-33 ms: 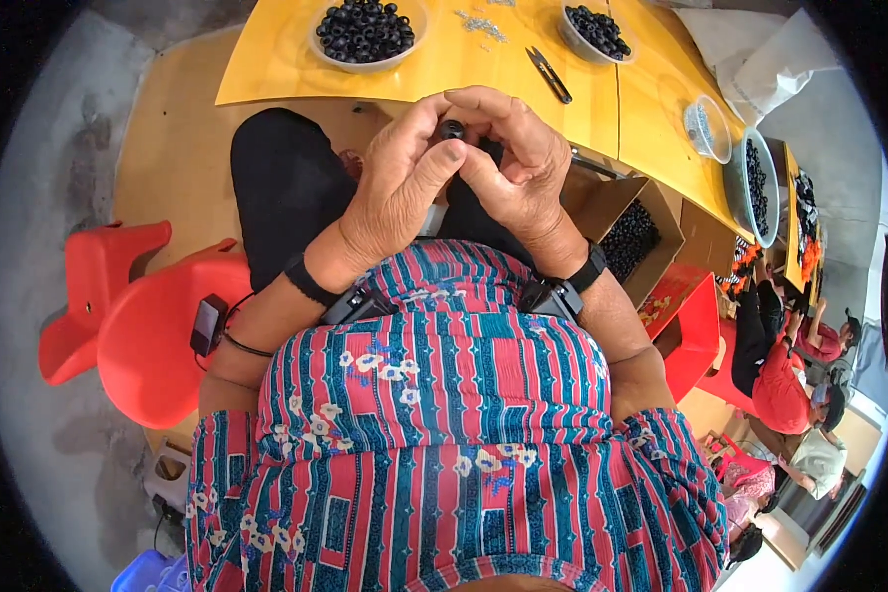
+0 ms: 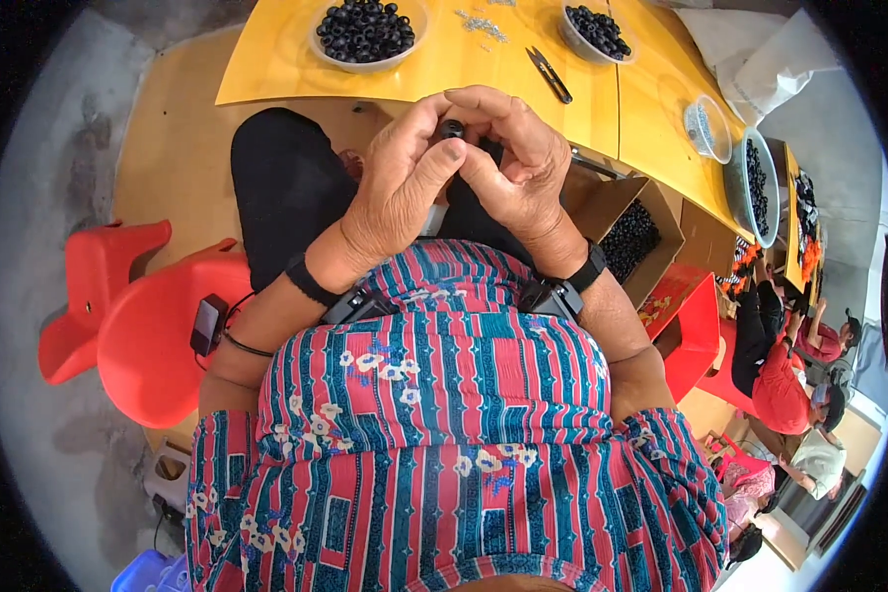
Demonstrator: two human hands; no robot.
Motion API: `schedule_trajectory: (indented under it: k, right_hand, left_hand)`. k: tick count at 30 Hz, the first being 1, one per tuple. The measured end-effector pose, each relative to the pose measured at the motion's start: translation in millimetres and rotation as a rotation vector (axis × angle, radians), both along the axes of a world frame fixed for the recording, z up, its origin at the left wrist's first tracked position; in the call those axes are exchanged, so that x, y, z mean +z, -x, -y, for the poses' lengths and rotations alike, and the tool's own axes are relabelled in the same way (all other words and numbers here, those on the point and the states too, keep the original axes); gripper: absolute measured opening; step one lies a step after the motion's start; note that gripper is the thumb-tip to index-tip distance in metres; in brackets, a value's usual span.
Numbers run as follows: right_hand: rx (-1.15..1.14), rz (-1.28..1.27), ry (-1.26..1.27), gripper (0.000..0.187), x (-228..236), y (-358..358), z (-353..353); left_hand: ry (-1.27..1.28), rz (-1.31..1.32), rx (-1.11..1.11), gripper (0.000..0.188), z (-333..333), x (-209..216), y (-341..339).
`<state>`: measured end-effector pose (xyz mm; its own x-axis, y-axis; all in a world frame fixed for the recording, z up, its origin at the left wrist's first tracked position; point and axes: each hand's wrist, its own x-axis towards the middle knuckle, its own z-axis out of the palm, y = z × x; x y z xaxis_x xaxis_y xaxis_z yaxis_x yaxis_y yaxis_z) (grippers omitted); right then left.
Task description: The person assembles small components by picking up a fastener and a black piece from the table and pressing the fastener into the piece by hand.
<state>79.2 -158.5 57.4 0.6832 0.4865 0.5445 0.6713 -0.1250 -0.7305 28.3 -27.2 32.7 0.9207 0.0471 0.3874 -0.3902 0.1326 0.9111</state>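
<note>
Nothing has clearly moved since the earlier frame: both hands keep the same pose and the bead sits where it did, so the handling of it looks to be at a pause. The left hand is closed on this black bead, its thumb just below it. The right hand curls in from the other side, fingers bent and thumb near the left thumb; whether it grips anything cannot be told, as its fingers hide the inside. The bead is held up over the lap, just short of the tabletop.

Beyond, on the tabletop, stand a bowl of black beads, a scatter of small clear bits, dark snips and a second bowl. Farther right are a tub and a basin; below the tabletop, a box holds more black pieces.
</note>
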Motion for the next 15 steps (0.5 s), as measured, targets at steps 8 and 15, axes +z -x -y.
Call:
schedule_trajectory:
  k: [8,15]
  right_hand:
    - [0.019,-0.138,-0.093,0.035,-8,-7,-6]
    - [0.201,-0.88,-0.515,0.034,-6,-13,-4]
  left_hand:
    - [0.132,-0.185,-0.027,0.035,1,-1,-1]
    - [0.186,-0.112,-0.043,0.027,-6,7,-4]
